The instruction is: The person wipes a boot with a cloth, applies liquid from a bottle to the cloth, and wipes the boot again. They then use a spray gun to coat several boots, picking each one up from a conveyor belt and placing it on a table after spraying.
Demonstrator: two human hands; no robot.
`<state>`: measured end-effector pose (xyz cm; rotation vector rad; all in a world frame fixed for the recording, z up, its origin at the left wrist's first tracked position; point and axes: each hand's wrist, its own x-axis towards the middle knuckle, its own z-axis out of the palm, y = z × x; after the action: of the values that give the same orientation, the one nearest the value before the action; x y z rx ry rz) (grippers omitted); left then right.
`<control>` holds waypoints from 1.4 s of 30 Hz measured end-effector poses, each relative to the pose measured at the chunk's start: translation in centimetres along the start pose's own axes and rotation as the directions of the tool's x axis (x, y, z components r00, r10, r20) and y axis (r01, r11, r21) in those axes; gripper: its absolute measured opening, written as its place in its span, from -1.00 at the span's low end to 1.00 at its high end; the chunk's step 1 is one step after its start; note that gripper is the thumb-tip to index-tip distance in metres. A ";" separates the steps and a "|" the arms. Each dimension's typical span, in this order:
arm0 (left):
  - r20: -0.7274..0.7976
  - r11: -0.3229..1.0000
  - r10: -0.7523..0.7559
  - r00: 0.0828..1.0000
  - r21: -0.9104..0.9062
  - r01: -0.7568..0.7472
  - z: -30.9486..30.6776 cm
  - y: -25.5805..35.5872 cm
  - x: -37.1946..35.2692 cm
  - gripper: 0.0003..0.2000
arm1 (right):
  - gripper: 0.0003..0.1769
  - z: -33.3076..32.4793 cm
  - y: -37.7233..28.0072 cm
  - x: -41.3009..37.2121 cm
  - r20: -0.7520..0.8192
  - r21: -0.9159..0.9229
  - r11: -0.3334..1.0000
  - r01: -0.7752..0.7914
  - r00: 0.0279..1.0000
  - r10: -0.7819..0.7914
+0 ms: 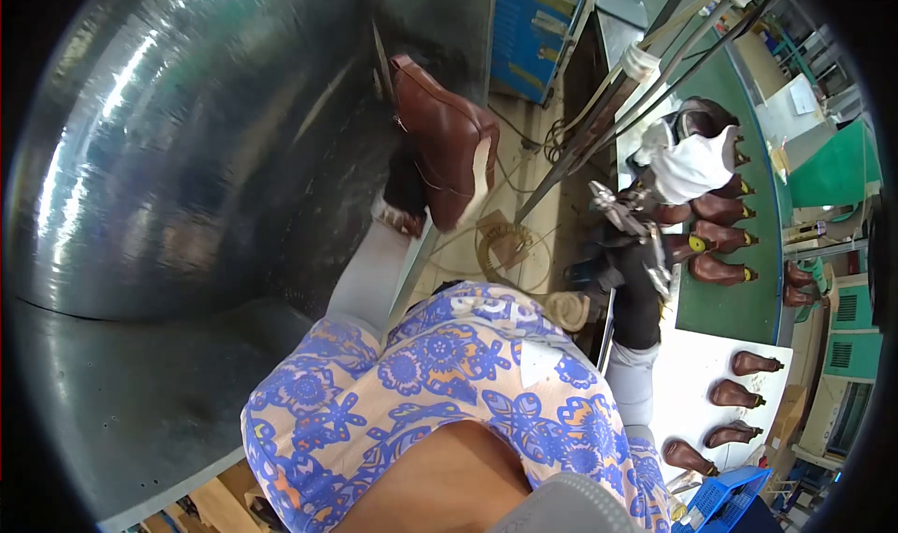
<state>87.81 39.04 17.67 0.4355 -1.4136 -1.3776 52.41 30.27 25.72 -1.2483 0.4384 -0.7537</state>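
Observation:
My left hand (404, 189), in a black glove and grey sleeve, holds a brown leather boot (447, 145) up in front of a large curved metal hood (187, 159). The boot's sole faces right and its opening points toward my hand. My right hand (636, 276), also black-gloved, grips a metal spray gun (625, 217) to the right of the boot, well apart from it. A hose runs from the gun up toward the top of the view.
A green conveyor belt (748, 299) at the right carries several brown boots (720, 238). More boots (739, 400) lie on a white table (683, 365) below it. Another person (694, 154) in white cloth is at the belt. Hoses (645, 65), a blue crate (730, 497).

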 end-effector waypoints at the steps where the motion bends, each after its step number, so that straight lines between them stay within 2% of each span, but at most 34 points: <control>1: 0.151 0.994 -0.093 0.984 0.074 0.083 2.6 3.1 3.4 -0.63 | -0.69 -0.1 1.1 0.6 0.013 -0.065 0.997 0.040 0.999 -0.039; 3: 0.378 0.941 -0.270 0.886 0.300 0.159 6.8 8.7 8.3 -0.63 | -0.67 0.6 1.7 1.7 0.079 -0.112 0.987 0.112 0.991 -0.104; 4: 0.434 0.909 -0.331 0.838 0.385 0.160 8.6 10.2 9.7 -0.61 | -0.66 1.3 1.5 2.1 0.126 -0.092 0.986 0.139 0.984 -0.127; 5: 0.457 0.898 -0.357 0.814 0.409 0.164 10.3 11.4 10.9 -0.59 | -0.66 0.8 4.3 2.9 0.055 -0.147 0.972 0.185 0.982 -0.179; 6: 0.461 0.896 -0.356 0.813 0.417 0.156 11.9 10.5 10.7 -0.59 | -0.66 1.7 3.7 3.1 0.083 -0.113 0.976 0.188 0.980 -0.179; 7: 0.327 0.963 -0.210 0.921 0.233 0.137 13.3 9.2 10.1 -0.59 | -0.65 1.8 3.6 3.6 0.141 -0.137 0.975 0.174 0.978 -0.155; 8: 0.156 0.997 -0.068 0.985 0.039 0.062 13.8 5.0 9.2 -0.58 | -0.65 0.3 5.3 4.1 0.198 -0.177 0.971 0.157 0.973 -0.122; 9: -0.044 0.990 0.030 0.999 -0.135 -0.036 14.7 2.9 8.4 -0.57 | -0.67 -0.1 5.4 4.1 0.186 -0.251 0.961 0.118 0.980 -0.072; 10: -0.256 0.944 0.091 0.962 -0.284 -0.165 15.1 0.8 7.6 -0.54 | -0.67 -0.3 6.1 4.5 0.183 -0.254 0.959 0.123 0.980 -0.077; 12: -0.648 0.749 0.078 0.758 -0.463 -0.473 14.6 -3.6 6.5 -0.47 | -0.63 -1.4 7.9 5.3 0.190 0.022 0.974 0.227 0.955 -0.227; 13: -0.644 0.717 0.070 0.762 -0.499 -0.487 13.5 -5.1 5.8 -0.43 | -0.56 -1.6 7.0 4.8 0.306 0.157 0.975 0.160 0.930 -0.202; 16: -0.577 0.665 0.065 0.814 -0.583 -0.466 12.3 -9.6 4.4 -0.40 | -0.53 -2.5 9.4 4.4 0.330 0.110 0.991 0.076 0.938 -0.108; 17: -0.560 0.658 0.074 0.825 -0.594 -0.462 11.8 -11.3 3.9 -0.38 | -0.44 -1.4 8.2 4.3 0.440 0.143 0.988 0.050 0.891 -0.109; 18: -0.546 0.654 0.093 0.833 -0.597 -0.465 11.6 -12.7 3.5 -0.36 | -0.44 -0.4 7.0 3.5 0.444 0.144 0.989 0.043 0.890 -0.103; 20: -0.538 0.653 0.139 0.832 -0.582 -0.485 10.7 -15.1 3.0 -0.33 | -0.52 1.5 5.5 2.8 0.341 -0.114 0.991 0.068 0.940 -0.025; 21: -0.542 0.655 0.168 0.823 -0.563 -0.505 10.8 -14.6 3.7 -0.31 | -0.55 1.8 5.6 2.8 0.290 -0.150 0.976 0.161 0.951 -0.112; 22: -0.555 0.649 0.167 0.815 -0.561 -0.515 9.6 -13.7 5.2 -0.31 | -0.59 -0.3 9.6 4.0 0.304 0.355 0.925 -0.133 0.952 0.021; 23: 0.137 0.827 0.320 0.938 -0.523 -0.206 7.8 -10.1 8.3 -0.24 | -0.60 -0.8 9.4 4.2 0.318 0.321 0.940 -0.114 0.948 0.007; 24: 0.765 0.968 0.208 0.609 -0.250 -0.017 7.0 -7.9 9.7 -0.16 | -0.60 -1.1 9.1 4.4 0.333 0.288 0.953 -0.095 0.943 -0.007; 25: 0.754 0.967 0.214 0.621 -0.253 -0.026 8.0 -7.2 8.9 -0.16 | -0.58 -1.1 8.1 4.3 0.277 0.063 0.992 0.106 0.953 -0.119; 26: 0.265 0.914 0.356 0.896 -0.297 -0.276 8.7 -6.3 7.3 -0.31 | -0.63 -2.0 8.9 3.8 0.072 -0.001 0.997 0.083 0.994 -0.083; 27: -0.307 0.843 0.434 0.847 -0.193 -0.502 9.2 -5.6 5.6 -0.47 | -0.59 -2.4 8.0 3.2 0.092 -0.161 0.985 0.062 0.995 -0.048; 28: -0.764 0.777 0.419 0.492 0.021 -0.629 9.4 -5.0 3.9 -0.62 | -0.54 -2.8 7.0 3.0 0.109 -0.318 0.947 0.047 0.994 -0.013; 29: -0.772 0.771 0.421 0.476 0.028 -0.637 8.2 -4.6 2.3 -0.62 | -0.58 -4.1 8.0 3.1 0.163 -0.232 0.970 0.071 0.986 -0.033; 30: -0.688 0.779 0.438 0.579 -0.031 -0.626 5.1 -3.9 0.6 -0.62 | -0.63 -4.7 8.2 2.7 0.160 -0.268 0.955 0.131 0.983 -0.090; 32: -0.469 0.803 0.467 0.750 -0.132 -0.582 -1.4 -2.2 -2.2 -0.62 | -0.65 -3.7 7.4 1.8 0.262 -0.544 0.694 0.471 0.881 -0.393; 33: -0.338 0.821 0.470 0.816 -0.174 -0.545 -2.1 -1.2 -2.4 -0.62 | -0.67 -2.9 5.9 0.7 0.164 -0.509 0.825 0.247 0.968 -0.188; 34: -0.339 0.819 0.475 0.812 -0.166 -0.549 -2.2 -1.1 -2.5 -0.62 | -0.70 -2.9 6.9 0.2 0.179 -0.341 0.901 0.269 0.959 -0.218; 35: -0.572 0.788 0.547 0.611 0.106 -0.607 -1.0 -0.3 -1.7 -0.58 | -0.73 -3.0 7.3 -0.1 0.218 -0.343 0.893 0.291 0.949 -0.226; 36: -0.711 0.739 0.617 0.337 0.375 -0.560 0.0 0.5 -1.0 -0.53 | -0.77 -2.8 7.3 -0.3 0.253 -0.344 0.885 0.313 0.939 -0.234; 38: -0.755 0.760 0.566 0.331 0.322 -0.565 1.1 1.7 0.0 -0.55 | -0.87 -1.2 6.1 -0.9 0.192 -0.397 0.894 0.206 0.972 -0.139; 40: -0.797 0.780 0.509 0.324 0.268 -0.566 1.1 3.7 0.1 -0.56 | -0.86 2.0 2.4 -0.8 0.243 -0.328 0.925 0.193 0.963 -0.115; 41: -0.752 0.769 0.600 0.272 0.449 -0.454 0.6 3.3 -0.2 -0.56 | -0.86 2.1 2.7 -0.6 0.242 -0.327 0.926 0.191 0.964 -0.113; 42: -0.688 0.723 0.687 0.235 0.611 -0.323 0.3 3.1 -0.4 -0.56 | -0.86 2.0 3.2 -0.2 0.248 -0.362 0.872 0.330 0.936 -0.251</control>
<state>88.92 40.33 20.27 0.7076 -0.7016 -0.1440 54.46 32.20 23.25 -1.7861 0.2485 -0.8113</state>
